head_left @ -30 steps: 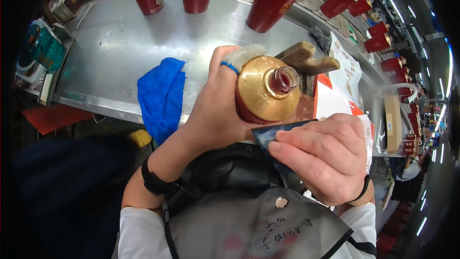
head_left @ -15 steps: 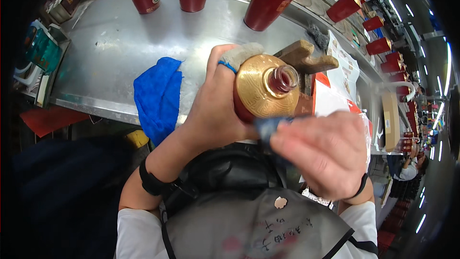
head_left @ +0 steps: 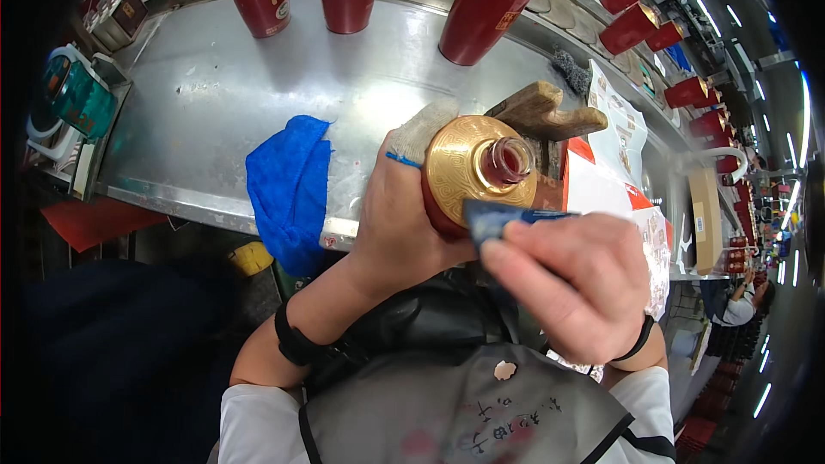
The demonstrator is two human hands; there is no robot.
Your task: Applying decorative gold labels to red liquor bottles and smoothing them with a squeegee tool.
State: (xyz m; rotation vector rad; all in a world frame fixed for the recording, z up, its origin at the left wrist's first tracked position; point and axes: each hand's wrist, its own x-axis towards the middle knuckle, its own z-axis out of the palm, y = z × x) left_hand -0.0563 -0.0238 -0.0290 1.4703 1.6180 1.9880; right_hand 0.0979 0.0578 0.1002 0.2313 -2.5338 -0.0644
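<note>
My left hand (head_left: 397, 222) grips a red bottle with a gold shoulder and open neck (head_left: 478, 167), holding it upright close to my chest, with a bit of white cloth (head_left: 424, 127) pinched behind it. My right hand (head_left: 574, 277) pinches a small blue card-like piece (head_left: 503, 216) whose edge touches the front of the gold shoulder. A wooden-handled tool (head_left: 543, 112) lies on the steel bench just behind the bottle.
A blue cloth (head_left: 290, 189) hangs over the front edge of the steel bench (head_left: 198, 94). Several red bottles (head_left: 481, 9) stand along the conveyor at the back and right. Printed sheets (head_left: 614, 133) lie to the right. A teal device (head_left: 73, 94) sits at far left.
My right hand has shifted slightly right and down along the bottle's gold shoulder with the blue piece. The conveyor bottles have drifted left. My left hand keeps its grip.
</note>
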